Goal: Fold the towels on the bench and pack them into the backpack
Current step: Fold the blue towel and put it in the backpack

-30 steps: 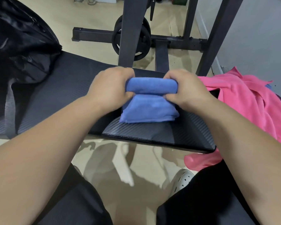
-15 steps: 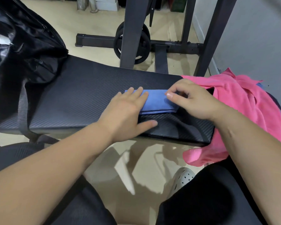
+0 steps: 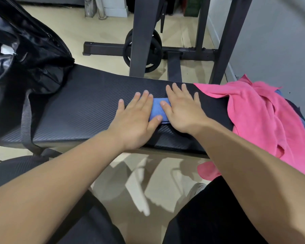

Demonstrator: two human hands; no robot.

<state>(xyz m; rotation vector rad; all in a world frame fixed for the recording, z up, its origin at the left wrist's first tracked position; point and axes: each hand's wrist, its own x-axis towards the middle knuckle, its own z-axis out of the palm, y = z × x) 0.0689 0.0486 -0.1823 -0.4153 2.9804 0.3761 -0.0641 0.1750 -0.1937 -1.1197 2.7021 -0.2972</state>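
Nearest to me were my two bare forearms, reaching out over dark-clothed knees and the pale floor (image 3: 148,187). Beyond them my left hand (image 3: 136,118) lay flat, fingers spread, palm down on the left part of the folded blue towel (image 3: 158,110), gripping nothing. My right hand (image 3: 182,110) was equally flat and splayed, pressing the towel's right part, its thumb on the blue cloth. The towel sat on the black padded tabletop (image 3: 81,106), near its front edge, only a strip showing between the hands. To the right, a crumpled pink towel (image 3: 264,117) draped over the tabletop's end and hung down. At far left the black backpack (image 3: 23,67) rested on the tabletop. Farther off stood a rack frame (image 3: 141,36) with a weight plate (image 3: 153,50).
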